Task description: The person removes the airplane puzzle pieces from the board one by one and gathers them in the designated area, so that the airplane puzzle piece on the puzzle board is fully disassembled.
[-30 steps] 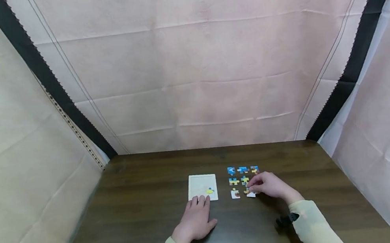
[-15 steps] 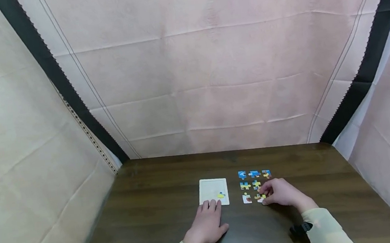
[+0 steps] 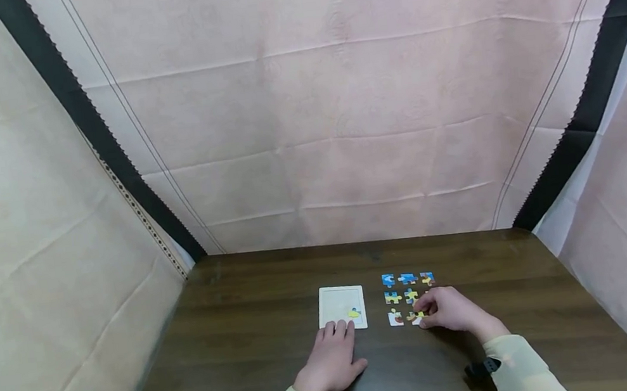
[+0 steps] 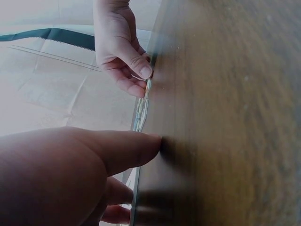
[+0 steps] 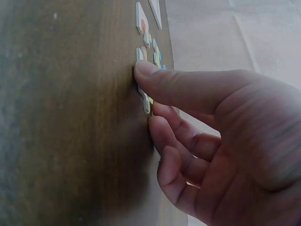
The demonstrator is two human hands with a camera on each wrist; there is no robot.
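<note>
My left hand (image 3: 331, 360) lies flat, fingertips on the near edge of a white puzzle tray (image 3: 333, 302). One yellow-and-blue puzzle piece (image 3: 354, 313) sits at the tray's near right corner. To the right, my right hand (image 3: 449, 314) pinches a white-and-yellow puzzle piece (image 5: 146, 104) low against the table. In the right wrist view its thumb (image 5: 155, 80) covers part of that piece, with curled fingers on the far side. Beside it lies another white-and-brown piece (image 3: 395, 318); a yellow-green piece (image 3: 411, 295) is just beyond. Fingers may hide a further piece.
Blue pieces (image 3: 407, 278) form the back row of the loose pieces, a yellow one (image 3: 392, 297) the middle left. Everything rests on a dark wooden table (image 3: 238, 350). Pale fabric walls (image 3: 340, 122) with black strips enclose its back and sides.
The head view has shifted slightly. My right hand has come a little nearer, and the piece at its fingers, tilted before, now lies squarer in its row. My left hand stays on the tray.
</note>
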